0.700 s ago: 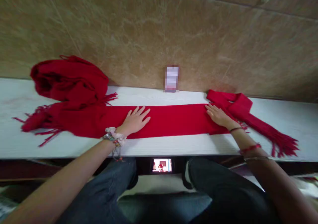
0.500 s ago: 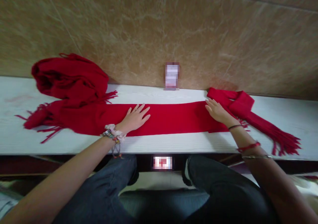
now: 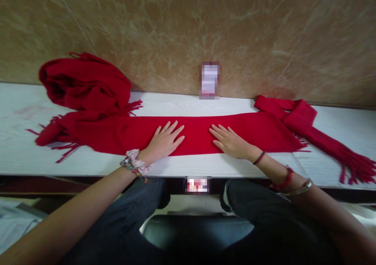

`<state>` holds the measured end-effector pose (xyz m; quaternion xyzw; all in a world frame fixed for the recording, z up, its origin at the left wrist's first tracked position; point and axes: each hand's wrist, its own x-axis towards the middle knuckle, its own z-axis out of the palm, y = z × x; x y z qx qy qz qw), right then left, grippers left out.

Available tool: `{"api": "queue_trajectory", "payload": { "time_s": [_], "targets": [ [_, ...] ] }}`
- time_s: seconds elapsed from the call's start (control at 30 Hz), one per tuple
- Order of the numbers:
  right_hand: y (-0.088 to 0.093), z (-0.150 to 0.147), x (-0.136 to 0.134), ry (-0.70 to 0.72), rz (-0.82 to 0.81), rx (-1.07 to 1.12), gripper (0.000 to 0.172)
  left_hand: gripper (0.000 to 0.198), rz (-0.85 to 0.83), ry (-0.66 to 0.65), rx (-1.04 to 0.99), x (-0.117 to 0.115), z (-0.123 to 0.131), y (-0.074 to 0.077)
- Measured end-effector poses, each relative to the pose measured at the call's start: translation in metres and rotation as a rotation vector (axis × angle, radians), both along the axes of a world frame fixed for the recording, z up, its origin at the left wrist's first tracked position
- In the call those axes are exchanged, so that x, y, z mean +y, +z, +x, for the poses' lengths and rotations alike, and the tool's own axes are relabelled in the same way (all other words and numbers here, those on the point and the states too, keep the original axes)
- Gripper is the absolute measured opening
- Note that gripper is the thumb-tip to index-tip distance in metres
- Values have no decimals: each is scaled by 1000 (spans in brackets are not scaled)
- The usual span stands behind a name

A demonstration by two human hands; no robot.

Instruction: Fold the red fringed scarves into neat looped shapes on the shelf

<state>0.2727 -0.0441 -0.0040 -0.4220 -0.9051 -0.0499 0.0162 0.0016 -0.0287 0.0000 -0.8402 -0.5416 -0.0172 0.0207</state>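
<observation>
Red scarf (image 3: 198,135) spread lengthwise on the white table (image 3: 194,166), between its front and back edges. Near the table's middle, left hand (image 3: 163,141) palm-down on the cloth, fingers fanned, gripping nothing. Right hand (image 3: 230,142) likewise flat, fingers extended, slightly parted, no hold on the fabric; a strip of scarf shows between the hands. Bundled red cloth (image 3: 88,82) at the table's back edge, far left; folded fringed strip (image 3: 302,118) toward the table's right side.
</observation>
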Motion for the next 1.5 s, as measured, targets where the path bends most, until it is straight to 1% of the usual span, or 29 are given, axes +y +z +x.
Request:
{"api": "queue_trajectory", "payload": {
  "time_s": [0.1, 0.17, 0.3, 0.37, 0.53, 0.7, 0.77, 0.87, 0.97, 1.07, 1.13, 1.2, 1.27, 1.33, 1.4, 1.5],
  "targets": [
    [3, 28, -1, -27, 41, -97, 46, 51, -1, -2, -3, 0, 1, 2],
    [4, 39, -2, -78, 83, -137, 45, 51, -7, 4, 1, -1, 1, 3],
    [3, 44, -2, -164, 192, -142, 46, 51, -11, 3, 14, -3, 3, 5],
    [1, 42, -1, -174, 214, -148, 46, 51, -13, 2, 18, -4, 3, 6],
    [0, 43, -2, -162, 167, -187, 45, 51, -12, 8, 16, -3, 3, 6],
    [5, 55, -1, -267, 128, -186, 46, 51, -11, 2, 10, -2, 3, 3],
    [10, 54, 1, -296, 115, -166, 47, 51, -18, 5, 4, -2, 3, 3],
    [20, 36, 3, -292, 136, -59, 51, 52, -58, 2, -17, -1, 1, 8],
    [27, -2, 3, -186, 110, 92, 55, 53, -47, 26, -41, 4, -4, 14],
    [23, -41, -1, -26, 52, 166, 56, 53, -22, 94, -50, 7, -9, 15],
    [14, -57, -3, 28, 1, 160, 56, 52, -38, 129, -37, 7, -12, 11],
    [6, -63, -5, 53, -50, 130, 56, 51, -44, 139, -21, 6, -13, 6],
    [2, -63, -4, 60, -81, 116, 55, 51, -31, 134, -13, 5, -14, 3],
    [1, -63, -4, 57, -82, 138, 54, 51, 4, 117, -9, 6, -18, 5],
    [6, -66, -4, 73, -58, 180, 52, 50, 44, 66, 2, 7, -27, 12],
    [16, -80, -6, 169, -29, 260, 42, 43, 50, -53, 54, 5, -46, 31]
  ]
}}
